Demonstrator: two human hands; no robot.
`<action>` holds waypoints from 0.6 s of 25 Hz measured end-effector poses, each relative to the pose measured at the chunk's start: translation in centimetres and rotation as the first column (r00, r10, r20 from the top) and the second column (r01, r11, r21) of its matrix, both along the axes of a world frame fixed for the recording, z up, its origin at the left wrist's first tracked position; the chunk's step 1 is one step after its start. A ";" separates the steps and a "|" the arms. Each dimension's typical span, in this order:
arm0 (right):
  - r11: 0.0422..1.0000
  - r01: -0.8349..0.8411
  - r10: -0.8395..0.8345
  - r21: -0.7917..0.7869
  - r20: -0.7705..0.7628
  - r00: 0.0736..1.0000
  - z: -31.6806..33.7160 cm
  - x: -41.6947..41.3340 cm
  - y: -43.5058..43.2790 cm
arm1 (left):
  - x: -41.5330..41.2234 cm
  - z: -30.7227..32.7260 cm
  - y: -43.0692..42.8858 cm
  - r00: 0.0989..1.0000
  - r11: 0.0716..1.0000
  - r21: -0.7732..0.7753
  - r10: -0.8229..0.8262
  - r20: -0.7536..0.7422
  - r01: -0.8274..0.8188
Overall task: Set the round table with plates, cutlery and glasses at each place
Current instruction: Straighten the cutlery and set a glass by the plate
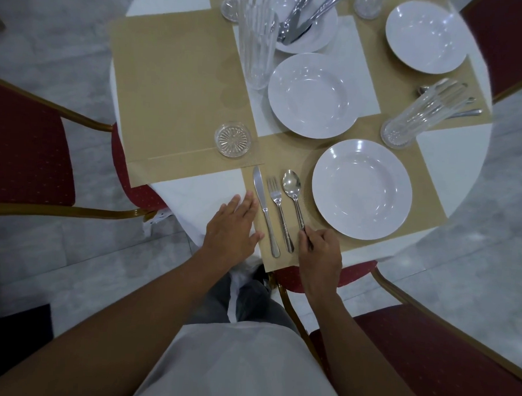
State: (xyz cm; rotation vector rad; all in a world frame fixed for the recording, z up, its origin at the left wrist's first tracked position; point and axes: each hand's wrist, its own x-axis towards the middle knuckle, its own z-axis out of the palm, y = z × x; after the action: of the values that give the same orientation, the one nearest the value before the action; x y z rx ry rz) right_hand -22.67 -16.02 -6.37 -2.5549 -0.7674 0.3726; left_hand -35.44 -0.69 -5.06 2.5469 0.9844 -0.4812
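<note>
Table [452, 164] part-set; cutlery step at near place. Plate [362, 188] on mat, no glass yet. Glass stack [257, 45] mid-table. L hand [233, 226] flat beside knife [261, 195], grip open. R hand [321, 254] grip pinches handle of spoon [291, 184], lying btwn fork [275, 195] & plate. Next, prob: let go, fetch glass.

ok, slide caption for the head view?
Right hand pinches the spoon handle beside fork and knife; left hand rests flat at the placemat edge.
</note>
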 end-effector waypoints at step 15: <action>0.925 -0.303 0.308 0.230 0.017 0.951 1.1 -1.3 2.3 | -0.9 2.8 2.6 0.993 0.995 -0.098 0.026 0.117 -0.014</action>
State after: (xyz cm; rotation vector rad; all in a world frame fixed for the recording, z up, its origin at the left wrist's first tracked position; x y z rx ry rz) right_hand -23.94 -13.72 -5.29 -2.2138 -1.1377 0.3806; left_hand -36.31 1.96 -2.26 2.4463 0.9204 -0.3584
